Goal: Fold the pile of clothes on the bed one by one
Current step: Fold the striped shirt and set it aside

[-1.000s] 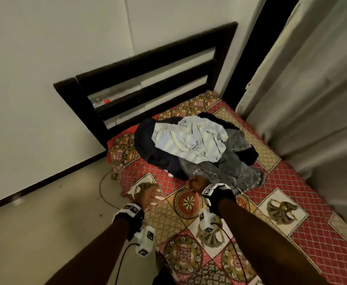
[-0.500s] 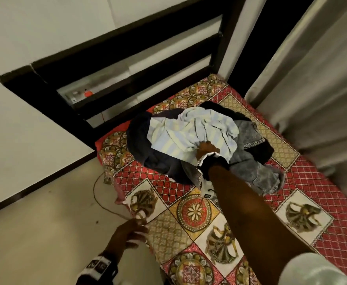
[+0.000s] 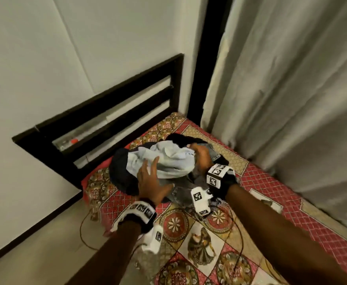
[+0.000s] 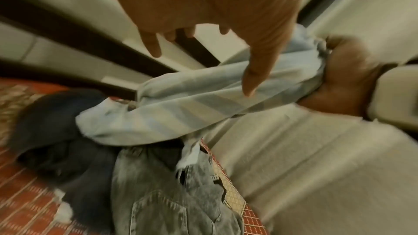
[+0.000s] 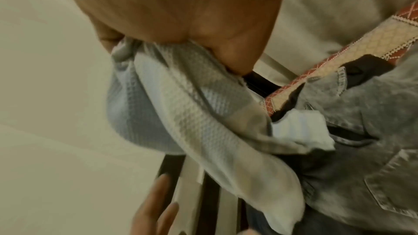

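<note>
A pile of clothes lies at the head of the bed (image 3: pixel 271 188). On top is a pale blue and white striped shirt (image 3: pixel 172 161) (image 4: pixel 203 106) (image 5: pixel 181 113). My right hand (image 3: pixel 201 157) (image 4: pixel 353 78) (image 5: pixel 181 15) grips one bunched end of that shirt and lifts it off the pile. My left hand (image 3: pixel 150 177) (image 4: pixel 203 15) is open with spread fingers, hovering at the shirt's near left side. Beneath lie a dark navy garment (image 3: pixel 121 173) (image 4: pixel 56 131) and grey denim jeans (image 3: pixel 180 192) (image 4: pixel 169 194) (image 5: pixel 361 131).
A dark wooden headboard (image 3: pixel 106 124) stands against the white wall behind the pile. Pale curtains (image 3: pixel 291 99) hang along the bed's right side. A cable (image 3: pixel 84 233) trails on the floor at the left. The patterned red bedspread stretches toward me below the pile.
My left hand has come up from the bed's edge to the pile. My right hand has closed on the striped shirt and raised it. The camera has tilted up.
</note>
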